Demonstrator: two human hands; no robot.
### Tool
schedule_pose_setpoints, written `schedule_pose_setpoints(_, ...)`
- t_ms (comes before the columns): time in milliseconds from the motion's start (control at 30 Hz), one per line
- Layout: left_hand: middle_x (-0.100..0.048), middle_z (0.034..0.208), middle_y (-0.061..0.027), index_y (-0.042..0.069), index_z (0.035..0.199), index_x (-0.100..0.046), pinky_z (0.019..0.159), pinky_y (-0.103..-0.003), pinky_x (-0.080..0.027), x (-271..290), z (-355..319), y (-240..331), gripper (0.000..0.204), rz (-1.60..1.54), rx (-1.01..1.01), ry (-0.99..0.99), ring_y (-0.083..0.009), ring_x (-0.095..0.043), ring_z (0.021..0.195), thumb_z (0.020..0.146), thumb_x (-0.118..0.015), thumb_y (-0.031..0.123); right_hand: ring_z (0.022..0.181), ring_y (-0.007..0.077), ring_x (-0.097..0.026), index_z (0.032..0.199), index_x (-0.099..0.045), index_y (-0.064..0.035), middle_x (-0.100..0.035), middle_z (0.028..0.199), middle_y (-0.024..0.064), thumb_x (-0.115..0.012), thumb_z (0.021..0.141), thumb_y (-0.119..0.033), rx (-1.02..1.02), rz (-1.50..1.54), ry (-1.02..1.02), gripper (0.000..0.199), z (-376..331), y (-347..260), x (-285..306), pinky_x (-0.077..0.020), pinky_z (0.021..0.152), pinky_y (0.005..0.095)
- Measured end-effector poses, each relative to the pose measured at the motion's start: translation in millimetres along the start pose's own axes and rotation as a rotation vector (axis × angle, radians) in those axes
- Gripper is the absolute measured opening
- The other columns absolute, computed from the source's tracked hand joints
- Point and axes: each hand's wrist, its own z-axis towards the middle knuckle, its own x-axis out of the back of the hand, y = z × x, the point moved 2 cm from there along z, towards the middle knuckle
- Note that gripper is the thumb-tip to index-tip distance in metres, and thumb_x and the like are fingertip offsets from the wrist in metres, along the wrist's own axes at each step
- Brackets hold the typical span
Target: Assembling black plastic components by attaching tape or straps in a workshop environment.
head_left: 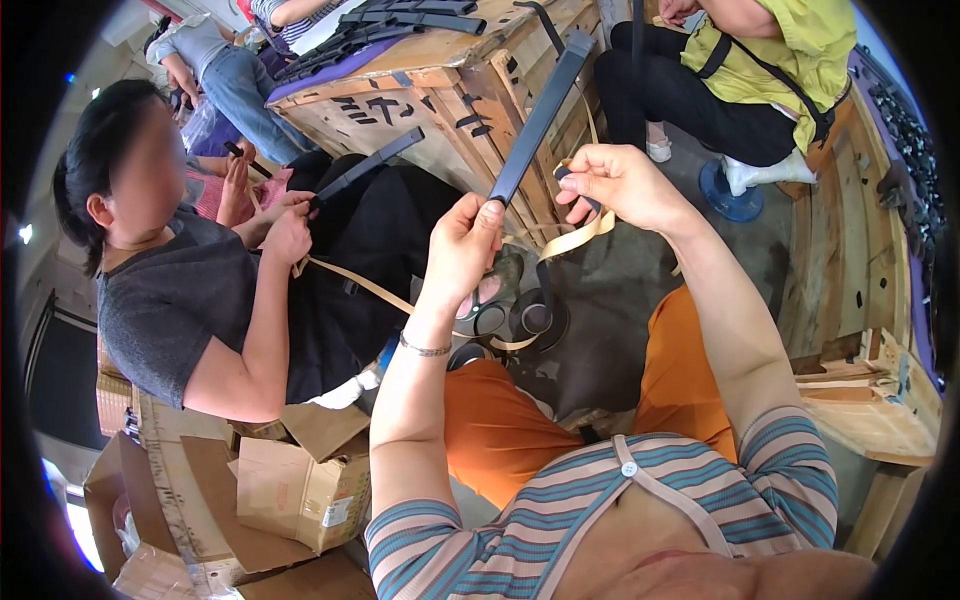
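My left hand point(463, 243) is closed round the lower end of a long, flat, dark grey strip point(545, 112), which points up and away to the right. My right hand point(625, 188) pinches the end of a narrow tape point(582, 236), dark on one face and pale yellow on the other. From those fingers the tape hangs in a twisted curl and drops toward dark rolls point(532, 318) near the floor between my legs. My two hands are apart, the right one a little to the side of the strip.
On my left a seated person point(190, 290) holds a similar dark strip point(370, 165) and a pale tape. Ahead stands a wooden crate point(490, 100) with many dark strips on top. Another person point(740, 80) sits at far right beside wooden crates point(825, 250). Cardboard boxes point(290, 490) lie lower left.
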Motion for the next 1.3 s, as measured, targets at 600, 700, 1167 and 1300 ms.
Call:
schedule_pose_setpoints(600, -0.046, 0.055, 0.0035, 0.005, 0.073, -0.051, 0.043, -0.019, -0.032, -10.8, -2.0, 2.0, 0.027, 0.040, 0.006, 0.020, -0.0030, -0.040, 0.047, 0.090, -0.053, 0.025, 0.042, 0.0015, -0.041, 0.084, -0.062, -0.0036, -0.053, 0.057, -0.0017, -0.061, 0.085, -0.022, 0.171, 0.126, 0.213, 0.019, -0.3, -9.8, -4.5, -0.0308, 0.038, 0.0160)
schedule_pose_setpoints(700, -0.047, 0.054, 0.0030, 0.005, 0.073, -0.051, 0.043, -0.020, -0.033, -9.4, -1.0, -0.9, 0.027, 0.069, -0.013, 0.047, -0.0032, -0.040, 0.047, 0.090, -0.054, 0.026, 0.041, 0.0017, -0.042, 0.082, -0.062, -0.0039, -0.054, 0.057, -0.0009, -0.061, 0.085, -0.023, 0.162, 0.135, 0.230, 0.019, 0.2, -10.2, -7.0, -0.0318, 0.037, 0.0163)
schedule_pose_setpoints(1167, -0.048, 0.054, -0.0004, 0.003, 0.074, -0.052, 0.048, -0.023, -0.037, -10.7, -2.6, -4.5, 0.026, 0.195, -0.084, 0.112, -0.0057, -0.042, 0.051, 0.088, -0.057, 0.025, 0.039, 0.0031, -0.044, 0.080, -0.061, -0.0039, -0.058, 0.060, 0.0015, -0.062, 0.085, -0.022, 0.170, 0.162, 0.246, 0.019, 1.4, -7.8, -8.1, -0.0335, 0.036, 0.0172)
schedule_pose_setpoints(1300, -0.048, 0.054, -0.0024, 0.002, 0.075, -0.052, 0.049, -0.024, -0.038, -12.3, -1.1, -5.4, 0.026, 0.230, -0.101, 0.124, -0.0071, -0.042, 0.051, 0.087, -0.058, 0.024, 0.039, 0.0031, -0.044, 0.080, -0.061, -0.0039, -0.058, 0.061, 0.0015, -0.062, 0.085, -0.022, 0.160, 0.156, 0.255, 0.019, 0.3, -8.8, -8.2, -0.0334, 0.036, 0.0174)
